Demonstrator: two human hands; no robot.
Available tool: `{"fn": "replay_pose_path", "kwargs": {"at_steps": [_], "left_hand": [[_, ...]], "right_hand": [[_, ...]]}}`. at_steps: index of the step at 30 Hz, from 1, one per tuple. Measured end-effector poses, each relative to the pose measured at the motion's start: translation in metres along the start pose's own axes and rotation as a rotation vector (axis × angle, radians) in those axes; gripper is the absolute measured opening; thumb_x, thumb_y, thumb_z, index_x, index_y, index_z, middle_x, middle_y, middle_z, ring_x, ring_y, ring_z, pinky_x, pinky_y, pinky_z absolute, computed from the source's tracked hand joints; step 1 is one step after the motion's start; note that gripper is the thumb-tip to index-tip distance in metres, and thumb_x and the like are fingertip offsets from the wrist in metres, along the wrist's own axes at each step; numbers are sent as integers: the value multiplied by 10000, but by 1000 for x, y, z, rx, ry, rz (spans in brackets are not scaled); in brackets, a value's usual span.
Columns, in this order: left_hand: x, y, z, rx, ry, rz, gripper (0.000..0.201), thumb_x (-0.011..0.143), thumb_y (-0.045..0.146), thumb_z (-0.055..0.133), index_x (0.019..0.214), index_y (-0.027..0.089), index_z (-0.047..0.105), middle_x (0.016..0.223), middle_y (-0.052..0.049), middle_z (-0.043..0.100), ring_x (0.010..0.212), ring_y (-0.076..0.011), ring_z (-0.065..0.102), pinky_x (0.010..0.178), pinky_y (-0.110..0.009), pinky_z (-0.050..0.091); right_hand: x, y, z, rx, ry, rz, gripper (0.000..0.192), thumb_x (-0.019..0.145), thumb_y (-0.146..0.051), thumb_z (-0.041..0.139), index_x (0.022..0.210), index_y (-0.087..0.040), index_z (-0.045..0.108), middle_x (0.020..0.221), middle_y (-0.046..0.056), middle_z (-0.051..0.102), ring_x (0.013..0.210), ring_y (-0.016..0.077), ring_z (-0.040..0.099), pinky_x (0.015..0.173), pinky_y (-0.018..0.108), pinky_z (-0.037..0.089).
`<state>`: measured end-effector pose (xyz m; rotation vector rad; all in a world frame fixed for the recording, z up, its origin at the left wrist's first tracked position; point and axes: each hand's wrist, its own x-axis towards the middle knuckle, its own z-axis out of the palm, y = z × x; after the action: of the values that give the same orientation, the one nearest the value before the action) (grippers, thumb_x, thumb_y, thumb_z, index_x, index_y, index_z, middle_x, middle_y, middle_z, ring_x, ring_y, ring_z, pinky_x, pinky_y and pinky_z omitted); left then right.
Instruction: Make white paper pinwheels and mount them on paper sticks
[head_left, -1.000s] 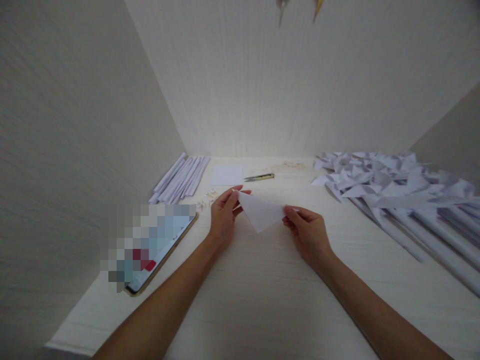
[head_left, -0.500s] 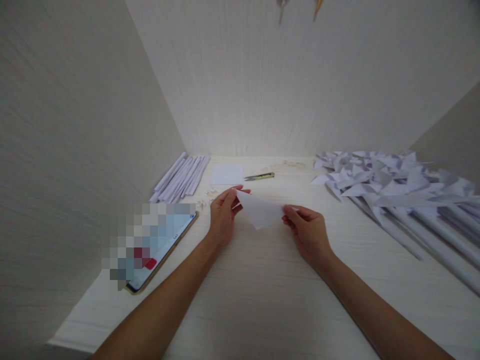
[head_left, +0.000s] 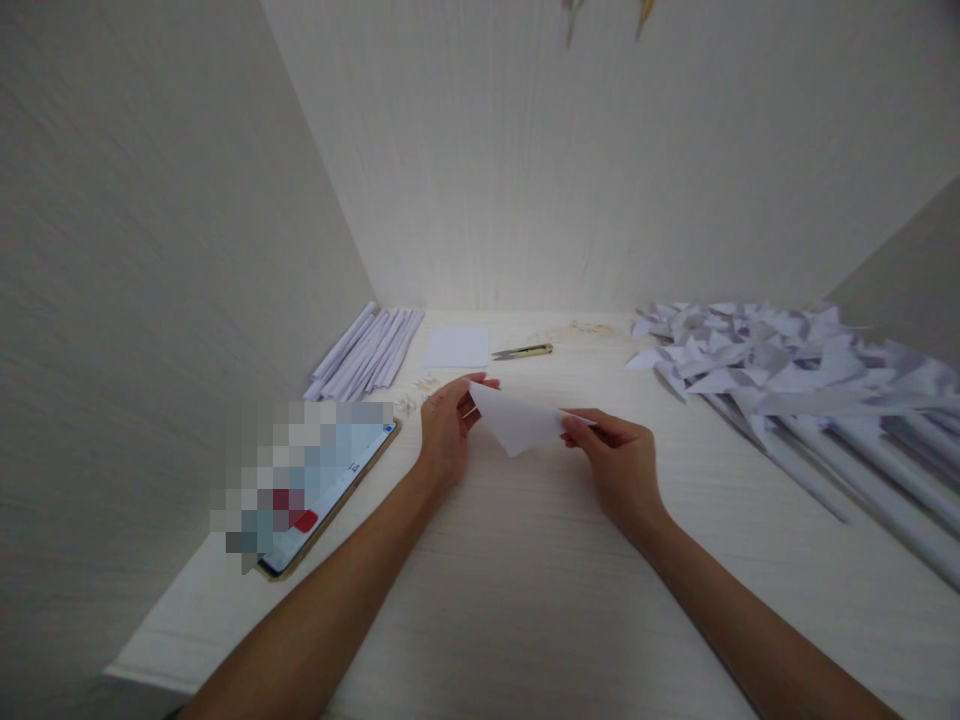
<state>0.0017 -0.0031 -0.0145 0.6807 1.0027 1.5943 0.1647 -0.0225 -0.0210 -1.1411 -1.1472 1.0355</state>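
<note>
A white piece of paper (head_left: 517,420), folded into a triangle with one point toward me, is held just above the table between both hands. My left hand (head_left: 448,425) pinches its left corner, thumb on top and the other fingers behind. At the opposite corner my right hand (head_left: 613,450) grips the paper between thumb and fingers, and a small tip pokes out past the thumb. Beyond the hands lie a pair of thread snips (head_left: 525,352) and a square of white paper (head_left: 457,347).
Rolled white paper tubes (head_left: 367,350) lie at the back left, close to the wall. A phone (head_left: 330,490), partly blurred out, rests left of my forearm. Paper pinwheels (head_left: 772,360) on sticks are heaped at the right. Small paper scraps (head_left: 409,403) lie near my left hand.
My right fingers have shifted slightly left along the paper's edge, so more of its tip shows past the thumb. The whole view has moved a little. Both hands keep their hold.
</note>
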Motion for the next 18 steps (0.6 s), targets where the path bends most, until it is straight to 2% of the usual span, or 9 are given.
{"fn": "replay_pose_path", "kwargs": {"at_steps": [7, 18], "left_hand": [[-1, 1, 2, -5, 28, 0, 236, 650, 341, 587, 756, 133, 625, 729, -57, 687, 729, -161, 627, 697, -289, 444], [1, 1, 1, -29, -81, 45, 285, 667, 346, 625, 867, 144, 636, 866, -71, 690, 818, -155, 620, 748, -287, 443]], "right_hand": [[-6, -9, 2, -30, 3, -119, 57, 612, -237, 675, 652, -214, 709, 659, 9, 679, 564, 123, 574, 521, 249, 466], [0, 0, -3, -11, 19, -66, 137, 638, -275, 666, 749, -213, 716, 647, 6, 681, 550, 126, 584, 546, 275, 491]]}}
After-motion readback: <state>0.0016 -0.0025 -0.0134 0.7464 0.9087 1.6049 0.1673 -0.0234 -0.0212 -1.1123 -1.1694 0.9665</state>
